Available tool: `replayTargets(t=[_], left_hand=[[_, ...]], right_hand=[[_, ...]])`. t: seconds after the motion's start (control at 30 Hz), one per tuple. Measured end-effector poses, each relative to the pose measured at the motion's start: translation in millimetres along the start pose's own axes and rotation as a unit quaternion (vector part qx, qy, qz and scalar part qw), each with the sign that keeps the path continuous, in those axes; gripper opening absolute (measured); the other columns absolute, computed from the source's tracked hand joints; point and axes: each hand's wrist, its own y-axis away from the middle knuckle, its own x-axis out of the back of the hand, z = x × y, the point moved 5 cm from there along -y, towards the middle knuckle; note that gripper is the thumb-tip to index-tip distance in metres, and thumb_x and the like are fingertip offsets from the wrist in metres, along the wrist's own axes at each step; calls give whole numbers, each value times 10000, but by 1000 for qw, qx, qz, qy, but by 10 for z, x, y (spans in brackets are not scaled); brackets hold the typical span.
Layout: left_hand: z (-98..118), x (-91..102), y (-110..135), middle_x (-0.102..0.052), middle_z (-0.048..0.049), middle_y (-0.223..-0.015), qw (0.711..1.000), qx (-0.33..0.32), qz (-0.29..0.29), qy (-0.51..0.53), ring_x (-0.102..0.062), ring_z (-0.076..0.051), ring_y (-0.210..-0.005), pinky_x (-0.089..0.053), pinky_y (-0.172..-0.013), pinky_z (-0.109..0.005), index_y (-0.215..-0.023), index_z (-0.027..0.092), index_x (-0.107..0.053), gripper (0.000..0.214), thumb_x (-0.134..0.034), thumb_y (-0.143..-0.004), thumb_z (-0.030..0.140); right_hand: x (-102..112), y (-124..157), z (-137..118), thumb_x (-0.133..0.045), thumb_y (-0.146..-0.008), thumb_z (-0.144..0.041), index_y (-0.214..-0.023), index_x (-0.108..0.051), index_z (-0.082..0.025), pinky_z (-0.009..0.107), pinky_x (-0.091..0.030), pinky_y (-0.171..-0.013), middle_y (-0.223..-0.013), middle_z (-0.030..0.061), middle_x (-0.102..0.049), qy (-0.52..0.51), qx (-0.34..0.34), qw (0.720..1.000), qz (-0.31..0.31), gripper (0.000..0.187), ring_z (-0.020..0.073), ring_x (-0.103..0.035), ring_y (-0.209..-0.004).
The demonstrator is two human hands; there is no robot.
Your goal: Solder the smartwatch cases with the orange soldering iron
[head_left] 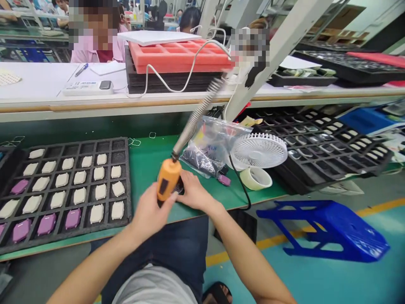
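Note:
My left hand (150, 211) is closed around the lower part of an orange power screwdriver (170, 178), whose tip is hidden beneath. From the screwdriver's top a coiled metal spring (198, 118) slants up and right. Close by on the right, the fingers of my right hand (193, 192) are bent around a small dark piece (179, 185), mostly hidden behind the screwdriver and my fingers. Left of both hands lies a black foam tray (129, 185) with watch-shaped cases in its compartments, cream ones (79, 195) and purple ones (73, 218).
Beyond my right hand lie a clear plastic bag (205, 147), a purple case (224, 180), a white fan (259, 150) and a tape roll (256, 178). Black trays (325, 169) stand right. A blue stool (329, 228) lies on the floor. Red foam (180, 63) sits on the shelf; people sit beyond.

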Motion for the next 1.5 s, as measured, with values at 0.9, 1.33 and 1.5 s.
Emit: replayTargets(t=[0.9, 1.33, 1.5], left_hand=[[-355, 547, -200, -774, -31, -915, 998, 30, 22, -49, -745, -221, -833, -569, -768, -317, -1015, 232, -695, 418, -687, -1002, 650], [-452, 588, -126, -810, -49, -987, 996, 14, 28, -82, -788, -249, -883, -584, -749, -316, -1026, 235, -724, 431, -699, -991, 664], [-421, 601, -128, -810, -51, -959, 995, 7, 44, -94, -787, -250, -846, -590, -737, -320, -1029, 234, -724, 441, -697, -986, 672]], right_hand=[[-72, -171, -103, -706, -993, -525, -1511, -585, -245, 628, -534, -1201, -1616, 135, -573, 75, 3, 997, 35, 601, 330, -593, -1453], [-62, -60, -236, -706, -995, -520, -1497, -596, -238, 609, -551, -1184, -1589, 131, -596, 74, 2, 997, 18, 586, 320, -610, -1433], [-72, -177, -193, -704, -995, -524, -1500, -593, -241, 617, -544, -1189, -1594, 133, -589, 77, -20, 996, 29, 589, 321, -610, -1429]])
